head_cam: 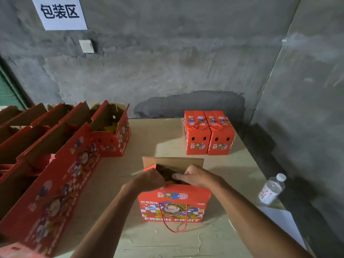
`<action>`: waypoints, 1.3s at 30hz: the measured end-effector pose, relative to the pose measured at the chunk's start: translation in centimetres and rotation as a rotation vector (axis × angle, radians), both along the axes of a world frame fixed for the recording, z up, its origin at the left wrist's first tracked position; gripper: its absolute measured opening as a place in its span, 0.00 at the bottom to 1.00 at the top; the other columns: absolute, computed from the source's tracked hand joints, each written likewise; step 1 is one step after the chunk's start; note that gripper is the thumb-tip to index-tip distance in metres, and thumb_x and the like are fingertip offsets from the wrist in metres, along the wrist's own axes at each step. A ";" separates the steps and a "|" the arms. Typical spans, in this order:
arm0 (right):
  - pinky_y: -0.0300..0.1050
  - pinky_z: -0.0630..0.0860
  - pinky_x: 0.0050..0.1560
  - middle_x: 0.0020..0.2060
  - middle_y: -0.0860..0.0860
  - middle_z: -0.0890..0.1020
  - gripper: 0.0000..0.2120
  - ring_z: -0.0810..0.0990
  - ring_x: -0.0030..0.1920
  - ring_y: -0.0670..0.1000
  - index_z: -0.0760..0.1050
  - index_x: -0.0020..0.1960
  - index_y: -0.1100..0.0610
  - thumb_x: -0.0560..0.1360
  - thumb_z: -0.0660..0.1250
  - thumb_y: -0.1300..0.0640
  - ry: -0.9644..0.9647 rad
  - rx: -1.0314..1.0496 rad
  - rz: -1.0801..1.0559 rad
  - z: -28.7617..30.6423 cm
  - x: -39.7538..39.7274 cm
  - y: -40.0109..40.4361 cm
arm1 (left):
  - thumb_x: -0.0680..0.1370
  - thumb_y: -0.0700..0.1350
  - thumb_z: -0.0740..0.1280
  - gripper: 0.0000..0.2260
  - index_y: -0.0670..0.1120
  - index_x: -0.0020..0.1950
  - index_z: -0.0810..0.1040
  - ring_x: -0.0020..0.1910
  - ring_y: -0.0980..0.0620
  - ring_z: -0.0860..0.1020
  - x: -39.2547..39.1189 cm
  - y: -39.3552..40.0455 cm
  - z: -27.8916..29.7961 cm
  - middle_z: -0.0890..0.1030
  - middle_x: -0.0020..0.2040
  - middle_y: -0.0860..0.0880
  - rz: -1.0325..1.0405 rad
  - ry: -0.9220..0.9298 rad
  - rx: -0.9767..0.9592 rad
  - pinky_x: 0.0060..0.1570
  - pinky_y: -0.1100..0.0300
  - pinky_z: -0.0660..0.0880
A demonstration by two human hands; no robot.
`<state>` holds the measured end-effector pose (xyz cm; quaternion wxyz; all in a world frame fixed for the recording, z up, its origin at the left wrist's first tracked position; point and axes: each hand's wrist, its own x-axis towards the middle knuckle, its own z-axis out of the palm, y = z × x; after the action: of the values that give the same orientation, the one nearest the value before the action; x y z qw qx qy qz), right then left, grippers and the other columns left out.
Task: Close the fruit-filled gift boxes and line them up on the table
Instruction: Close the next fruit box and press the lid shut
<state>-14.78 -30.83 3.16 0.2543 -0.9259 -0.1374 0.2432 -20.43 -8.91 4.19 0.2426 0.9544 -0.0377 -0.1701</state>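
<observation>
A red fruit gift box [174, 203] stands open in front of me on the table [186, 243], its brown far flap [173, 162] upright and its red rope handle hanging down the front. My left hand [150, 178] grips the left inner flap at the box's top. My right hand [195, 176] holds the right inner flap, thumb pointing inward. Yellow fruit shows dimly between the hands. Two closed red boxes [207, 133] stand side by side at the table's far right.
Several open red boxes [55, 146] crowd the left side of the table in rows. A water bottle [271, 189] lies at the right edge beside a white sheet [279, 220]. A grey concrete wall with a paper sign [59, 13] rises behind.
</observation>
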 end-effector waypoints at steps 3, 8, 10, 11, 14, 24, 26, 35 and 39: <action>0.45 0.69 0.35 0.26 0.48 0.77 0.28 0.77 0.28 0.46 0.75 0.32 0.52 0.74 0.65 0.29 0.056 0.031 -0.030 -1.2 0.4 -1.3 | 0.81 0.46 0.67 0.11 0.44 0.59 0.84 0.57 0.48 0.80 0.7 0.7 -0.2 0.83 0.62 0.45 0.003 0.086 -0.004 0.51 0.68 0.74; 0.45 0.73 0.41 0.32 0.53 0.77 0.20 0.80 0.35 0.52 0.73 0.37 0.52 0.79 0.66 0.37 0.175 0.149 -0.140 -3.5 0.9 -3.2 | 0.80 0.53 0.69 0.23 0.42 0.71 0.76 0.55 0.49 0.76 2.1 1.2 -1.6 0.79 0.65 0.45 0.173 0.096 -0.058 0.42 0.66 0.69; 0.44 0.76 0.41 0.32 0.51 0.79 0.21 0.82 0.33 0.50 0.73 0.38 0.51 0.79 0.65 0.36 0.175 0.147 -0.156 -4.1 1.0 -3.1 | 0.81 0.54 0.67 0.17 0.42 0.60 0.83 0.49 0.46 0.81 2.3 1.4 -2.2 0.83 0.55 0.44 0.127 0.082 0.061 0.39 0.62 0.73; 0.44 0.77 0.41 0.32 0.51 0.81 0.21 0.84 0.33 0.50 0.74 0.39 0.52 0.79 0.64 0.36 0.175 0.138 -0.162 -4.3 1.0 -3.0 | 0.81 0.55 0.66 0.17 0.43 0.58 0.84 0.48 0.47 0.82 2.3 1.5 -2.4 0.84 0.53 0.44 0.122 0.081 0.101 0.41 0.59 0.76; 0.48 0.80 0.47 0.36 0.54 0.84 0.23 0.86 0.38 0.51 0.78 0.44 0.54 0.79 0.62 0.34 0.174 0.085 -0.176 -4.4 1.1 -2.8 | 0.83 0.59 0.60 0.21 0.44 0.61 0.81 0.48 0.48 0.81 2.3 1.9 -3.1 0.83 0.53 0.44 0.080 0.059 0.248 0.46 0.55 0.77; 0.45 0.75 0.40 0.35 0.54 0.81 0.22 0.85 0.37 0.54 0.73 0.40 0.55 0.81 0.60 0.38 0.012 0.021 -0.249 -4.8 0.2 -2.8 | 0.82 0.60 0.62 0.16 0.51 0.41 0.76 0.34 0.51 0.80 -0.1 1.7 -5.4 0.81 0.38 0.51 0.397 -0.235 0.017 0.31 0.61 0.72; 0.44 0.76 0.41 0.38 0.55 0.84 0.22 0.86 0.38 0.53 0.74 0.41 0.55 0.81 0.61 0.38 0.028 0.024 -0.248 -4.9 0.0 -2.8 | 0.82 0.59 0.62 0.14 0.51 0.46 0.76 0.38 0.49 0.81 -0.3 1.7 -5.8 0.81 0.40 0.50 0.391 -0.264 -0.024 0.34 0.59 0.74; 0.41 0.70 0.32 0.26 0.49 0.75 0.29 0.77 0.27 0.48 0.72 0.33 0.55 0.83 0.56 0.37 -0.260 0.038 -0.385 -4.9 -1.4 -2.5 | 0.72 0.64 0.64 0.23 0.45 0.36 0.84 0.36 0.45 0.80 -1.2 2.8 -7.0 0.81 0.32 0.48 0.662 -0.230 -0.418 0.37 0.55 0.75; 0.42 0.73 0.37 0.35 0.52 0.85 0.41 0.84 0.35 0.52 0.83 0.38 0.60 0.85 0.42 0.36 -0.271 0.190 -0.675 -4.7 -1.9 -2.3 | 0.78 0.67 0.65 0.22 0.55 0.36 0.88 0.35 0.54 0.83 -2.5 2.7 -7.5 0.86 0.34 0.53 0.760 -0.271 -0.686 0.39 0.58 0.77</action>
<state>-16.66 -33.09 -1.51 0.3844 -0.9152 0.1213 0.0072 -22.88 -6.17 -3.33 0.5784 0.7799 0.2266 0.0771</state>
